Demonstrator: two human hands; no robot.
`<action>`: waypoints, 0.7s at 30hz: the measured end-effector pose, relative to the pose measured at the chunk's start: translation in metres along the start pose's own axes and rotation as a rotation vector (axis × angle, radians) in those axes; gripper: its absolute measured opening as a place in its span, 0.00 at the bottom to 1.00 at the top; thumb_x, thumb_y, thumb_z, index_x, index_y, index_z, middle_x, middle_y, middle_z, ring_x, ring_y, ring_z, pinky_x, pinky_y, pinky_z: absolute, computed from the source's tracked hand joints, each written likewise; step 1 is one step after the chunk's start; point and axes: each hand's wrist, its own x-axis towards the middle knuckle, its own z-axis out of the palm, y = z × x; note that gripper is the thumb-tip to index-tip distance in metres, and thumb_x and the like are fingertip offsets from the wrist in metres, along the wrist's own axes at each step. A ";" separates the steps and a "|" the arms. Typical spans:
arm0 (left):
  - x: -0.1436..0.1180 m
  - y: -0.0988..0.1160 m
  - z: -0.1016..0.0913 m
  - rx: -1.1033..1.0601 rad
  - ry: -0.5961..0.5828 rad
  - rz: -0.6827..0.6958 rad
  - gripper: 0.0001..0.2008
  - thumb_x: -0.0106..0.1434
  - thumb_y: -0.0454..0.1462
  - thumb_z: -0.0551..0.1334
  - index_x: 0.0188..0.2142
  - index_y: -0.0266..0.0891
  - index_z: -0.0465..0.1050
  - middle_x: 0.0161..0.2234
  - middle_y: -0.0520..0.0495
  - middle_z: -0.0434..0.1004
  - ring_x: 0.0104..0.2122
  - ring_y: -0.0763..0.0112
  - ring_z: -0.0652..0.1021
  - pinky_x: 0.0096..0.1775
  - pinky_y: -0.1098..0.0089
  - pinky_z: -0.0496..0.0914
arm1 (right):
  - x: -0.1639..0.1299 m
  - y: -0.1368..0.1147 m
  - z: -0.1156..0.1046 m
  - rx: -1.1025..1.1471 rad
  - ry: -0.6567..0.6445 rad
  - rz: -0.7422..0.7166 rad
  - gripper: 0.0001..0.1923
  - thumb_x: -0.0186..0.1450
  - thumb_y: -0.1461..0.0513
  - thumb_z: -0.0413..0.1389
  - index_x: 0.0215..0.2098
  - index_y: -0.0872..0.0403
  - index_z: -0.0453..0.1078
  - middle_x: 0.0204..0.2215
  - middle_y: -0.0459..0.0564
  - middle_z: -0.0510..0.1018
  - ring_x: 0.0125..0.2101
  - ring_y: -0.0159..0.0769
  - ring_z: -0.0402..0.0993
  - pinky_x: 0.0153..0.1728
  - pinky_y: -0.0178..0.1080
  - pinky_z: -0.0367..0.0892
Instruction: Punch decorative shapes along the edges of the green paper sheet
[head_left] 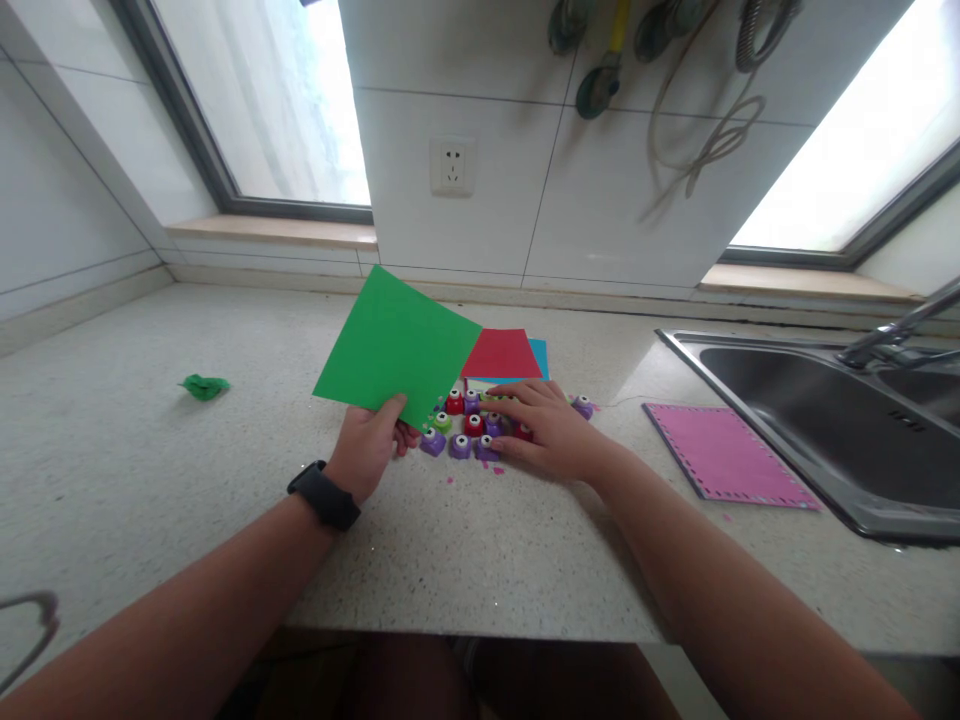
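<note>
My left hand (369, 446) pinches the near edge of a green paper sheet (395, 345) and holds it tilted above the counter; its lower right edge has small punched notches. My right hand (546, 430) lies palm down on a cluster of small craft punches (465, 428), purple, red and green, with its fingers spread over the right side of them. One purple punch (583, 406) sits just right of that hand. A black watch (324, 494) is on my left wrist.
A red sheet (501, 353) over a blue sheet (539, 353) lies behind the punches. A pink sheet with a punched border (726, 456) lies beside the steel sink (825, 400) at right. A crumpled green scrap (203, 385) rests at left. The speckled counter (450, 560) ends near me.
</note>
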 end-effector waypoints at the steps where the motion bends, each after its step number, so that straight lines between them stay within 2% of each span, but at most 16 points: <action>1: 0.000 0.000 0.000 0.005 0.001 -0.007 0.15 0.61 0.44 0.61 0.23 0.38 0.69 0.16 0.48 0.72 0.14 0.71 0.71 0.16 0.72 0.62 | 0.000 -0.002 -0.001 -0.001 -0.016 -0.009 0.24 0.71 0.45 0.54 0.62 0.41 0.69 0.61 0.51 0.72 0.58 0.50 0.67 0.59 0.55 0.57; 8: 0.000 0.000 0.000 0.002 0.002 -0.001 0.15 0.62 0.44 0.61 0.23 0.38 0.69 0.16 0.48 0.72 0.14 0.71 0.71 0.16 0.72 0.62 | -0.002 -0.003 -0.006 0.020 -0.024 0.003 0.21 0.69 0.44 0.57 0.52 0.45 0.76 0.56 0.51 0.76 0.55 0.49 0.69 0.56 0.54 0.58; 11: 0.001 -0.001 -0.001 -0.006 0.001 0.006 0.15 0.63 0.44 0.61 0.23 0.38 0.69 0.16 0.48 0.73 0.14 0.71 0.71 0.16 0.72 0.62 | -0.003 -0.003 -0.008 0.016 -0.021 0.020 0.22 0.69 0.43 0.57 0.52 0.46 0.75 0.56 0.53 0.75 0.54 0.48 0.70 0.56 0.53 0.59; 16: 0.002 -0.002 -0.001 -0.051 0.018 0.001 0.14 0.62 0.43 0.62 0.24 0.38 0.70 0.16 0.49 0.73 0.14 0.71 0.71 0.16 0.72 0.63 | -0.004 0.001 -0.008 -0.029 -0.011 0.035 0.28 0.65 0.40 0.59 0.55 0.47 0.72 0.58 0.54 0.74 0.56 0.51 0.69 0.57 0.54 0.58; 21: 0.004 0.001 0.000 -0.097 0.080 -0.034 0.13 0.59 0.43 0.63 0.24 0.37 0.69 0.16 0.49 0.72 0.14 0.72 0.72 0.15 0.73 0.62 | -0.009 0.012 -0.007 -0.115 -0.025 0.081 0.42 0.55 0.35 0.64 0.59 0.47 0.70 0.59 0.56 0.72 0.58 0.58 0.65 0.58 0.58 0.57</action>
